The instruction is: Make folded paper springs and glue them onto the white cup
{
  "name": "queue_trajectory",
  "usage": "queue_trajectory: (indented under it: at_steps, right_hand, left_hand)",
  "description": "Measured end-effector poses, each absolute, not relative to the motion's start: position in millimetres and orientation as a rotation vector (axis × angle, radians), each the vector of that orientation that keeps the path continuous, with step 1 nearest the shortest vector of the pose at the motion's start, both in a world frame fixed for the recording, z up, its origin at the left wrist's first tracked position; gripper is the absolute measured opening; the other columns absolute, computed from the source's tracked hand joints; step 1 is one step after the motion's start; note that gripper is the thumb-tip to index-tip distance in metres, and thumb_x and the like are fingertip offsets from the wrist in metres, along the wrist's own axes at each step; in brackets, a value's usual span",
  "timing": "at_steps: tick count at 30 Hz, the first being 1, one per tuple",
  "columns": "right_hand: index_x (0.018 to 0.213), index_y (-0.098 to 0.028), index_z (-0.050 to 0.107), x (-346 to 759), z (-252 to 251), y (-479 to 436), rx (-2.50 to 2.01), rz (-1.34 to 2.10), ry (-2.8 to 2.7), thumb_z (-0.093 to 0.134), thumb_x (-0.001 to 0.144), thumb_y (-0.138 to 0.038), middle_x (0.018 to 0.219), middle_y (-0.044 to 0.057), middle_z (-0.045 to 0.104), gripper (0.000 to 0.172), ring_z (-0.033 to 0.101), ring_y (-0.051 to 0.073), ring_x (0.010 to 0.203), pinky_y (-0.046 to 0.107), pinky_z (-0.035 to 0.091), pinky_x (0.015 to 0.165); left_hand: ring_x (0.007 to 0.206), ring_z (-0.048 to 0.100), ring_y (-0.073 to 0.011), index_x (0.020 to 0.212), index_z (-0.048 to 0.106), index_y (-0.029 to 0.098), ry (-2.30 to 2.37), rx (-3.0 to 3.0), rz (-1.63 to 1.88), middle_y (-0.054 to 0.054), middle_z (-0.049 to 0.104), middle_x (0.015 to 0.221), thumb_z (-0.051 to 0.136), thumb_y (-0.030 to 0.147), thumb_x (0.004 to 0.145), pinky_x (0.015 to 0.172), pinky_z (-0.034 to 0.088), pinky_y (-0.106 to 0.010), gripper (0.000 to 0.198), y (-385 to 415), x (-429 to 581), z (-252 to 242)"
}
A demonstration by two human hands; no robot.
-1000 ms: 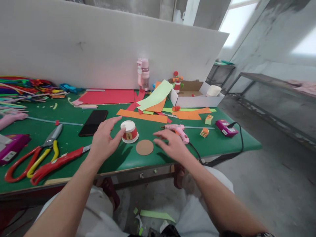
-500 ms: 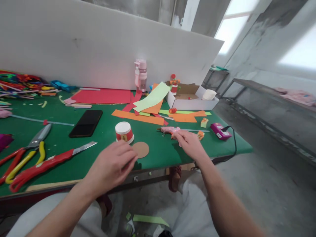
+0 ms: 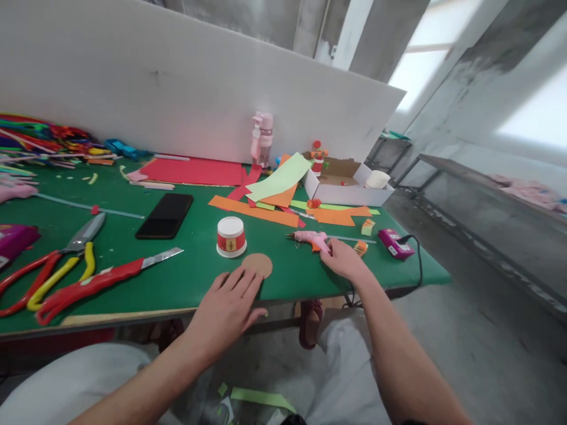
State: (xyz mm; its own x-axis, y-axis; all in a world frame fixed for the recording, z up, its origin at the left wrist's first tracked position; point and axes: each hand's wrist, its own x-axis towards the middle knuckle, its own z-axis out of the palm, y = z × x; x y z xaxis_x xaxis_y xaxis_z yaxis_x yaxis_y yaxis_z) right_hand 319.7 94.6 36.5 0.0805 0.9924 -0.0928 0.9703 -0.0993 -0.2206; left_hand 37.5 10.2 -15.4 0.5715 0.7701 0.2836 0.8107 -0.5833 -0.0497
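Observation:
My left hand (image 3: 230,304) lies flat near the table's front edge, fingers stretched out, fingertips on a round cardboard disc (image 3: 261,265). Behind the disc stands a small paper cup (image 3: 231,237), upside down, with a red band and white base. My right hand (image 3: 345,261) is closed around the handle of a pink hot glue gun (image 3: 310,237), which rests on its side with its nozzle pointing left. A glue stick (image 3: 349,238) sticks out behind the gun. Two small striped paper pieces are close to my right hand.
A craft knife (image 3: 110,280), scissors (image 3: 82,242) and a phone (image 3: 165,216) lie left. Paper strips (image 3: 252,211), a pink bottle (image 3: 263,140) and a white box (image 3: 349,193) stand or lie behind. A purple power socket (image 3: 396,243) with a black cord sits right.
My left hand has opened out and come down onto the cardboard disc. My right hand has shifted from the top of the glue gun to its handle. The view has turned slightly left.

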Motion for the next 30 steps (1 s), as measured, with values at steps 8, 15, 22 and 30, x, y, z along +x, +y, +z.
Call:
queue_trajectory:
  at_steps: [8, 15, 22, 30]
  right_hand:
    - [0.088, -0.024, 0.05, 314.4, 45.3, 90.9, -1.638, 0.95, -1.298, 0.063, 0.075, -0.031, 0.079, 0.0, 0.064, 0.02, 0.065, 0.018, 0.068, 0.032, 0.053, 0.067]
    - [0.087, -0.021, 0.062, 276.3, 64.6, 83.6, -1.189, 1.652, -1.087, 0.047, 0.089, -0.048, 0.069, 0.004, 0.057, 0.031, 0.045, 0.015, 0.053, 0.028, 0.045, 0.05]
    - [0.095, -0.023, 0.062, 251.0, 68.5, 75.2, -1.142, 1.481, -1.308, 0.05, 0.088, -0.063, 0.088, 0.006, 0.067, 0.042, 0.05, 0.014, 0.057, 0.027, 0.045, 0.053]
    - [0.098, -0.019, 0.067, 264.4, 77.4, 72.1, -1.407, 0.922, -1.933, 0.057, 0.09, -0.053, 0.057, -0.003, 0.057, 0.036, 0.054, 0.015, 0.053, 0.026, 0.045, 0.057]
  left_hand:
    - [0.108, 0.06, -0.0291, 0.12, 0.065, 0.017, -1.412, -2.637, -0.296, -0.013, 0.068, 0.117, 0.067, 0.039, 0.088, 0.084, 0.048, -0.04, 0.038, 10.7, 43.7, -0.9]
    - [0.098, 0.058, -0.0266, 0.118, 0.063, 0.015, -1.391, -2.68, -0.263, -0.012, 0.067, 0.108, 0.065, 0.037, 0.09, 0.081, 0.047, -0.04, 0.036, 13.4, 46.1, 0.9]
    - [0.097, 0.059, -0.0263, 0.119, 0.063, 0.016, -1.403, -2.672, -0.289, -0.01, 0.069, 0.106, 0.063, 0.035, 0.092, 0.087, 0.045, -0.042, 0.033, 12.7, 46.0, -1.8]
    - [0.109, 0.059, -0.0272, 0.129, 0.062, 0.012, -1.356, -2.639, -0.251, -0.014, 0.066, 0.132, 0.058, 0.032, 0.094, 0.087, 0.044, -0.04, 0.04, 4.7, 46.3, -4.5]
